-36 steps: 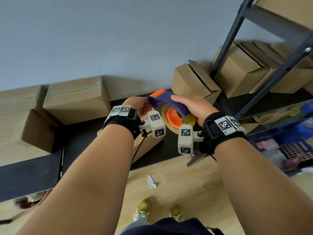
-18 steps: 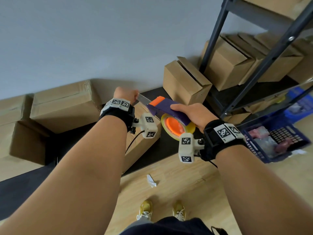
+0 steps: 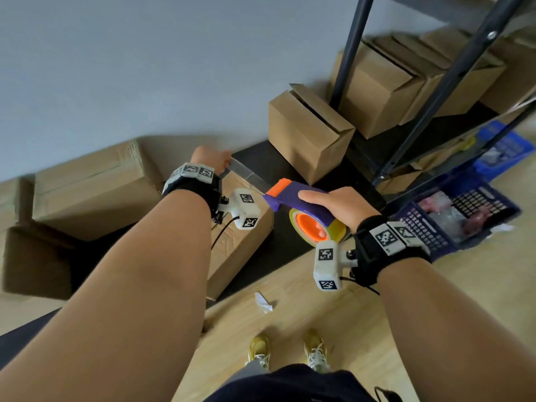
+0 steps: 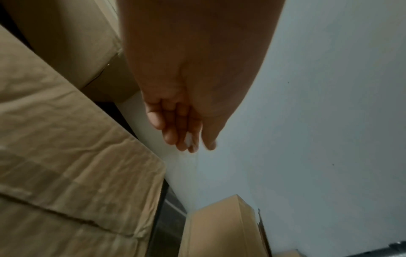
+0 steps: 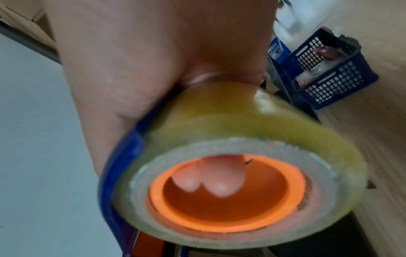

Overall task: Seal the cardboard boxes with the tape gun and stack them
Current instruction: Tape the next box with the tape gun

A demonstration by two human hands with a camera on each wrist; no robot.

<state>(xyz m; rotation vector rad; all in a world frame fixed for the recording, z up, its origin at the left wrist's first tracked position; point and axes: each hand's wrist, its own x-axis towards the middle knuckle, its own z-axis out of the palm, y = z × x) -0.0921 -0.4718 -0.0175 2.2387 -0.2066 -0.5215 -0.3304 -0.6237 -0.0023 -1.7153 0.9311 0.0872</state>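
**Taping station: boxes, tape gun, tape strip**

- Metal shelving rack (image 3: 429, 91), far right; closed cardboard boxes on its lower shelf.
- Stacked cardboard boxes (image 3: 87, 184), far left against the wall.
- Open-flapped box (image 3: 307, 134), far centre, on the black mat (image 3: 293, 236).
- Cardboard box (image 3: 240, 242) being sealed, near centre, below both hands.
- Blue plastic crate (image 3: 452, 216), right, on the wooden floor.
- Tape gun (image 3: 301, 204), purple with an orange tip, above the box's right edge; right hand (image 3: 339, 204) wrapped round it, fingers (image 5: 211, 180) curled into the orange core.
- Clear tape strip (image 3: 246, 175), stretched from the gun's tip leftward to the left hand (image 3: 210, 159), whose fingers (image 4: 175, 132) pinch its end.
- Crumpled paper scrap (image 3: 264, 303), near floor.
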